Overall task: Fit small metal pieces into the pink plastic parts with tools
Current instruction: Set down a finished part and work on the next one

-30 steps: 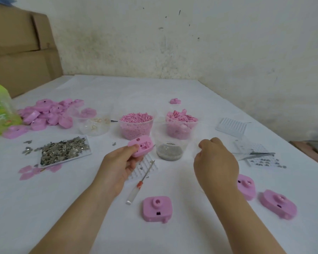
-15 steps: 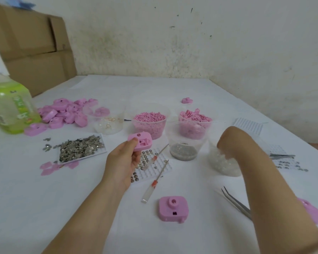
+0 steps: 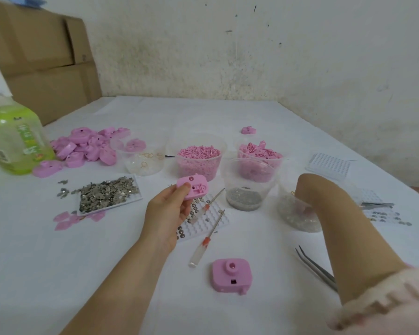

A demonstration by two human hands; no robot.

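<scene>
Left fingers [image 3: 177,193] pinch a pink part [image 3: 192,188], seemingly unfitted; right hand [image 3: 302,201] dips into a cup [image 3: 290,221], grip hidden; more parts [image 3: 90,148] wait beyond.

A whitewashed back wall [image 3: 228,52], blotched with yellowish-grey stains and flecked with dark marks, rises behind a table [image 3: 191,114] covered in white sheeting that fills the lower frame. At centre right the back wall meets a side wall [image 3: 373,88], equally scuffed, which runs along the table's right edge. Stacked brown cardboard boxes [image 3: 39,52] stand in the upper left of the frame, against the back wall by the table's far left corner. Soft, even light falls across the scene, casting only faint shadows.
</scene>
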